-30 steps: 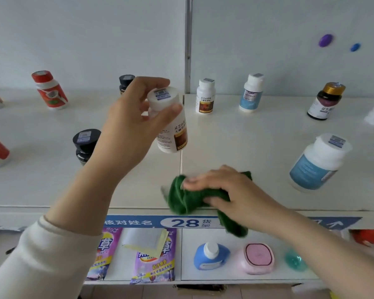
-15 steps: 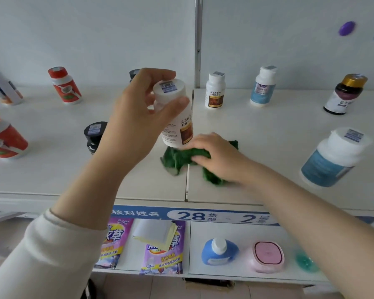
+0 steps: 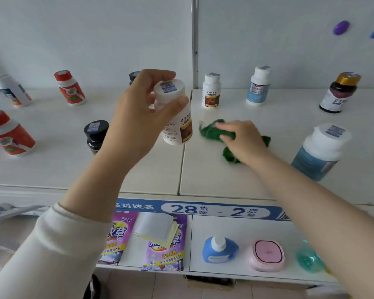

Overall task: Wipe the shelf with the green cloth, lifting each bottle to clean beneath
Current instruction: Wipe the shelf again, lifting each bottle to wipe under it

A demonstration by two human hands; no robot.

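My left hand [image 3: 138, 117] holds a white bottle with a brown label [image 3: 177, 117] by its cap, lifted above the white shelf [image 3: 203, 175] near the seam between two shelf panels. To its right, my right hand [image 3: 242, 141] presses the crumpled green cloth [image 3: 212, 131] flat on the shelf, fingers spread over it. The cloth sticks out on both sides of the hand. A matching white bottle [image 3: 211, 90] stands further back.
A large blue-labelled bottle [image 3: 320, 152] stands right of the cloth. Behind are a light-blue bottle [image 3: 258, 86] and a gold-capped dark bottle [image 3: 337, 92]. Left are a black jar [image 3: 95, 134] and red bottles [image 3: 9, 134]. Detergent bags and containers lie on the lower shelf.
My right hand has slid the green cloth away from the front edge, back and to the right across the shelf. My left hand keeps the white bottle raised.
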